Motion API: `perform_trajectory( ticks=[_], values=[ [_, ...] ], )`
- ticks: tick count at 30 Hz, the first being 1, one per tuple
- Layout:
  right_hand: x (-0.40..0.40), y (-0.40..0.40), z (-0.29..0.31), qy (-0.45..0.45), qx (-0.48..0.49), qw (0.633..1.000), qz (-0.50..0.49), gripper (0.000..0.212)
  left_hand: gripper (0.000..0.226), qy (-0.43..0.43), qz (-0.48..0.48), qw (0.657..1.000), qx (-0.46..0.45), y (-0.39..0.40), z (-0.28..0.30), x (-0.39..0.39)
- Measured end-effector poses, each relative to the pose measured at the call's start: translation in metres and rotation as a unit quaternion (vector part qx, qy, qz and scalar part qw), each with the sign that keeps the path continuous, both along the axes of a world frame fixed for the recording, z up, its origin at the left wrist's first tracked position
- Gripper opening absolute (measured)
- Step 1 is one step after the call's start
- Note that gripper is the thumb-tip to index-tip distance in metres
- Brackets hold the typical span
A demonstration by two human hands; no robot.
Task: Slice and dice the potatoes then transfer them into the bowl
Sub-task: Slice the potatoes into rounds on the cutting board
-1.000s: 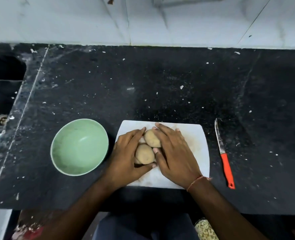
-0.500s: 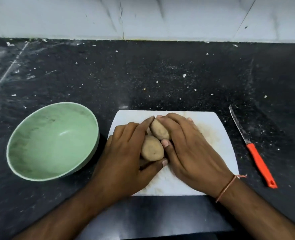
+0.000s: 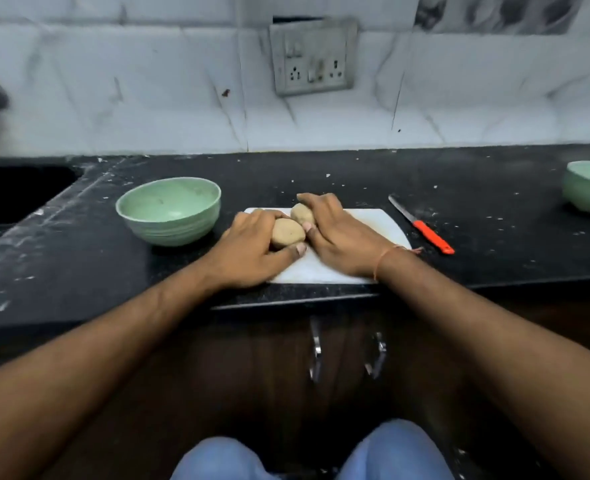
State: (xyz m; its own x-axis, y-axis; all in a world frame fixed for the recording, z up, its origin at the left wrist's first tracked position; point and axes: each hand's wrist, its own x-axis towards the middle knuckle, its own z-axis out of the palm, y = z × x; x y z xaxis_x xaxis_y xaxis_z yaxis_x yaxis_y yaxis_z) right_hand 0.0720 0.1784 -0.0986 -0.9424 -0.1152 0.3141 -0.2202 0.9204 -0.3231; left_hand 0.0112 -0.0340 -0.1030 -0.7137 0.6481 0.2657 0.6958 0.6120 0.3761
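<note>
The black counter (image 3: 356,174) is running the full width under a white tiled wall (image 3: 148,98) that is carrying a switch plate (image 3: 313,57). A white cutting board (image 3: 373,226) is lying at the front edge. A green bowl (image 3: 169,211) is sitting just left of the board; a second green bowl (image 3: 589,187) is standing far right. The left hand (image 3: 248,249) is cupping the nearer potato (image 3: 287,233), fingers curled over it. The right hand (image 3: 342,237) is wrapping round the farther potato (image 3: 300,213). Both potatoes are resting whole on the board, touching. A knife with an orange handle (image 3: 421,225) is lying right of the board.
</note>
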Motion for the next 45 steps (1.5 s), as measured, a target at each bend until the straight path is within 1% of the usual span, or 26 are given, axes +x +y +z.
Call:
perform_trajectory(
  ticks=[3,6,11,14,16,20,25,29,33,36,37,39,40,41,42,43,45],
  values=[
    [0.015,-0.007,0.008,-0.026,-0.008,1.000,0.007,0.052,0.075,0.005,0.018,1.000,-0.001,-0.002,-0.001,0.014],
    [0.024,-0.009,0.012,-0.035,-0.005,0.999,0.005,0.050,0.074,-0.015,0.038,0.999,0.008,-0.004,0.000,0.025],
    [0.027,-0.007,0.005,0.000,-0.021,0.999,-0.024,0.048,0.061,-0.023,0.046,0.997,0.054,-0.004,0.002,0.035],
    [0.024,-0.005,0.005,0.019,-0.019,0.998,-0.057,0.051,0.064,-0.027,0.047,0.996,0.076,-0.007,-0.001,0.029],
    [0.023,-0.004,0.006,0.022,-0.024,0.997,-0.069,0.055,0.068,-0.037,0.039,0.995,0.089,-0.009,-0.003,0.023],
    [0.017,0.002,0.006,0.030,-0.034,0.996,-0.080,0.052,0.082,-0.068,-0.002,0.992,0.111,-0.011,0.005,0.015],
    [0.004,0.016,0.003,0.058,-0.001,0.988,-0.140,0.046,0.076,-0.083,-0.042,0.988,0.121,-0.005,0.007,-0.002],
    [-0.004,0.022,0.003,0.032,0.004,0.982,-0.187,0.044,0.072,-0.082,-0.043,0.984,0.150,-0.003,0.002,-0.007],
    [-0.001,0.020,0.002,0.036,0.018,0.982,-0.186,0.048,0.070,-0.084,-0.057,0.982,0.161,-0.004,0.001,-0.010],
    [0.003,0.022,0.003,0.054,-0.021,0.982,-0.180,0.055,0.068,-0.085,-0.064,0.980,0.165,-0.003,-0.001,-0.010],
    [0.005,0.023,0.004,0.079,-0.048,0.980,-0.174,0.054,0.068,-0.085,-0.063,0.980,0.170,-0.003,-0.001,-0.010],
    [0.011,0.030,0.008,0.139,-0.103,0.970,-0.170,0.046,0.068,-0.079,-0.054,0.979,0.180,-0.003,-0.003,-0.011],
    [0.014,0.036,0.010,0.151,-0.109,0.966,-0.180,0.042,0.068,-0.075,-0.049,0.979,0.180,-0.003,-0.004,-0.011],
    [0.019,0.045,0.013,0.145,-0.093,0.965,-0.198,0.040,0.069,-0.073,-0.046,0.980,0.181,-0.003,-0.006,-0.012],
    [0.024,0.056,0.016,0.121,-0.060,0.965,-0.223,0.039,0.069,-0.071,-0.044,0.980,0.181,-0.003,-0.006,-0.012],
    [0.030,0.067,0.020,0.086,-0.015,0.964,-0.252,0.038,0.069,-0.070,-0.044,0.980,0.182,-0.002,-0.006,-0.013],
    [0.042,0.089,0.028,0.012,0.061,0.948,-0.312,0.034,0.068,-0.072,-0.047,0.980,0.181,-0.003,-0.006,-0.013]
  ],
)
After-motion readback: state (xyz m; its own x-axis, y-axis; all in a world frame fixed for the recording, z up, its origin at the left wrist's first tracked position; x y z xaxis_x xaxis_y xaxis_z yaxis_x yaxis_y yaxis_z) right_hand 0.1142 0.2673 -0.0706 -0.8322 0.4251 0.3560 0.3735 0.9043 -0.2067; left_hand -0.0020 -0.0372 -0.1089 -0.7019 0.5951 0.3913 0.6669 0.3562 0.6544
